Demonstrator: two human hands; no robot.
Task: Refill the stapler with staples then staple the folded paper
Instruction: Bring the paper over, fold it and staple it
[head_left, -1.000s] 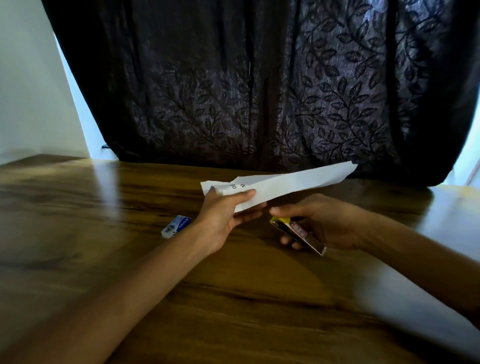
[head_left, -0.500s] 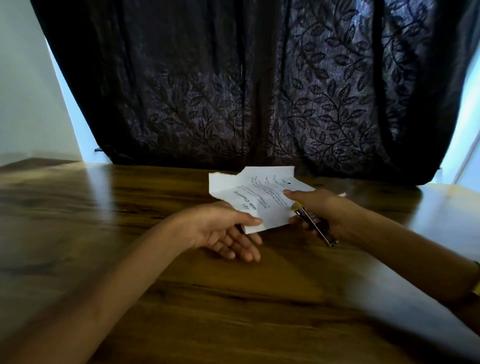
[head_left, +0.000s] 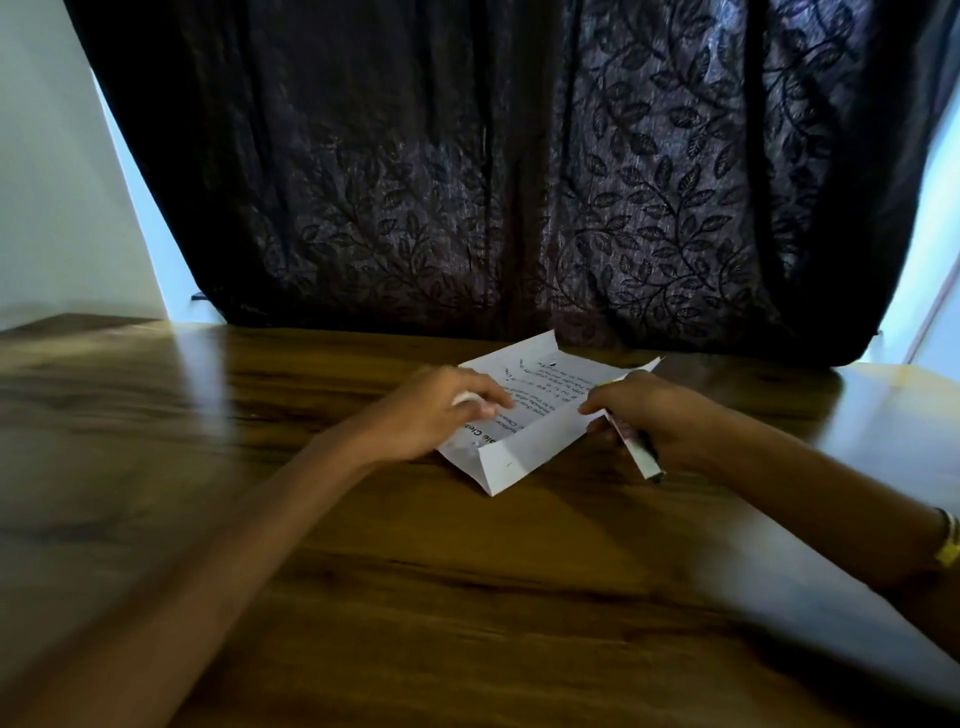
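Observation:
A white printed paper (head_left: 540, 415) lies on the wooden table (head_left: 467, 597), partly unfolded, with its near edge and far corner turned up. My left hand (head_left: 441, 410) rests palm down on the paper's left part, fingers pressing on the print. My right hand (head_left: 654, 415) touches the paper's right edge with its fingertips while it grips a small slim stapler (head_left: 636, 449), whose end sticks out toward me below the fist. The staple box is not visible; a pale spot shows under my left hand.
A dark curtain with a leaf pattern (head_left: 519, 182) hangs right behind the table's far edge. A white wall (head_left: 52, 182) stands at the left, and bright window light falls at the right. A yellow band (head_left: 948, 543) circles my right wrist.
The paper has come down from the air onto the table and opened out. My left hand turned over from under the sheet to press on top of it. My right hand still grips the stapler.

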